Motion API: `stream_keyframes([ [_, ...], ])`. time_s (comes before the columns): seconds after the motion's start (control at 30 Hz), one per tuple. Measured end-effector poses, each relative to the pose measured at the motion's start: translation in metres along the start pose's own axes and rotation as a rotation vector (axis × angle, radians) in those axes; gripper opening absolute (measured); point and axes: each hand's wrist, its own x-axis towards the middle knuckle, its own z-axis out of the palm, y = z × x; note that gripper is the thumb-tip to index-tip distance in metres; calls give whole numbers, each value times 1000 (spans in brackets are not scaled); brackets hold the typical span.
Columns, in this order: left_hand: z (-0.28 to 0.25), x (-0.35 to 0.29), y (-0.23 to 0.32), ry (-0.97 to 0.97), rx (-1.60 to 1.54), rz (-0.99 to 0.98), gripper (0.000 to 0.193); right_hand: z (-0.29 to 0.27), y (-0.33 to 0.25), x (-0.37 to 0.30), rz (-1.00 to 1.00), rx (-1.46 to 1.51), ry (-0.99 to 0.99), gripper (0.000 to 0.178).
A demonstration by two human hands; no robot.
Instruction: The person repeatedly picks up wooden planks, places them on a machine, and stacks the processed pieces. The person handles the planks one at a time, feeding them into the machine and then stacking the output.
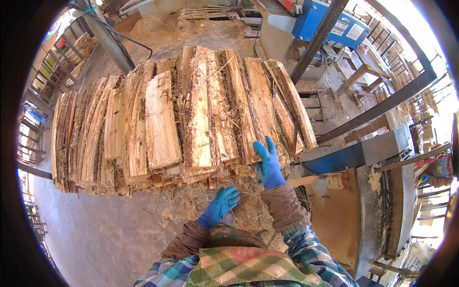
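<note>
A wide stack of rough wooden slabs [165, 122] with bark edges lies in front of me, its ends toward me. My right hand [268, 165], in a blue glove, is at the stack's near right edge. Its fingers are spread against or just over the near end of a bark-edged slab [239, 107]; firm contact is hard to tell. My left hand [220, 207], also blue-gloved, hangs in front of my body, short of the stack. Its fingers are stretched out side by side, and nothing shows in it.
To my right stands a metal machine with a brown flat panel [332, 215] and a blue guard [334, 157]. A dark metal frame [377, 111] slants behind it. A blue box [330, 25] sits on a machine at the back. Wood scraps litter the floor [91, 225].
</note>
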Motion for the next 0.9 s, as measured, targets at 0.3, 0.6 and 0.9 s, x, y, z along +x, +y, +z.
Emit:
stream_keyframes([
  [0.3, 115, 110, 30, -150, -150, -75, 68, -115, -39, -259, -79, -313, 256, 94],
  [0.6, 227, 102, -80, -510, 191, -33, 74, -184, -1, -415, -236, -751, 616, 101],
  [0.9, 353, 135, -237, -1110, -61, -970, 80, -256, 48, -389, -371, 399, 590, 69],
])
